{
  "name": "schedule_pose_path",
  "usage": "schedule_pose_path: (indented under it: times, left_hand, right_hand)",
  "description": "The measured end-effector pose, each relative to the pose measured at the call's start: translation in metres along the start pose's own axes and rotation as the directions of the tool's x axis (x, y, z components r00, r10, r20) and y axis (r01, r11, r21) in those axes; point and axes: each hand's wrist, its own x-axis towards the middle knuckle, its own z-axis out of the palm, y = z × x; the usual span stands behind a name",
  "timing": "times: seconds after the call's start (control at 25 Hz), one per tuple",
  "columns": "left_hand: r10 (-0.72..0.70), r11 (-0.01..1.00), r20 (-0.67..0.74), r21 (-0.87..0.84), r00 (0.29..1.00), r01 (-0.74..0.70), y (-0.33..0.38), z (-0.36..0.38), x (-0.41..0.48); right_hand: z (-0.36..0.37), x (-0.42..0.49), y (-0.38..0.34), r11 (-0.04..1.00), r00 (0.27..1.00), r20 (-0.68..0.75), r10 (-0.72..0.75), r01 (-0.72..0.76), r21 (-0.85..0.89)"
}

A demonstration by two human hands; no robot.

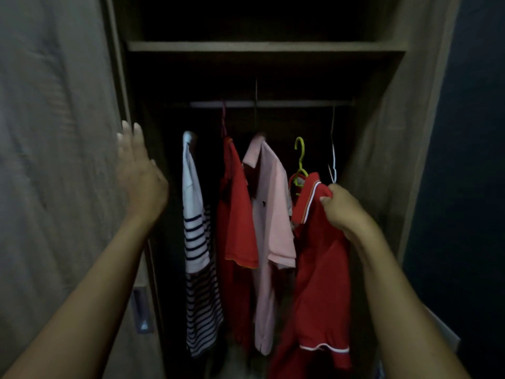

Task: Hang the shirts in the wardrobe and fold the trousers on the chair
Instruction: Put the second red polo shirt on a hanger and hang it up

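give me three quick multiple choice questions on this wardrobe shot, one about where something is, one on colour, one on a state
1. Where does the striped shirt hang?
A. far left of the row
B. far right
C. on the shelf

2. What colour is the hanger on the shirt being hung?
A. blue
B. yellow-green
C. black

3. What is the left hand doing?
A. gripping a hanger
B. open at the door's edge
C. holding trousers

Key: 1 A, it hangs left of the others. 2 B, its hook shows above the red shirt in the right hand. 3 B, fingers are spread, holding nothing.
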Motion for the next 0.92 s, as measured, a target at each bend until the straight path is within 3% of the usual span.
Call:
schedule_pose_path:
  times: [0.24,0.6,0.92]
  left_hand:
    - [-0.033,0.993,0.120,0.113,0.992,0.020,-0.014,0.017,0.030]
    - [-0.090,0.972,0.050,0.220,0.995,0.077,-0.025,0.030,0.058]
    - [-0.056,0.957,0.025,0.286,0.998,0.046,-0.031,0.030,0.055]
  right_hand:
    - [0.006,0.072,-0.037,0.998,0.993,-0.101,-0.063,0.065,0.017]
    - [0.018,0.158,-0.076,0.996,0.989,-0.123,-0.077,0.082,0.033]
    - [0.040,0.172,-0.059,0.998,0.996,-0.080,-0.027,0.031,0.054]
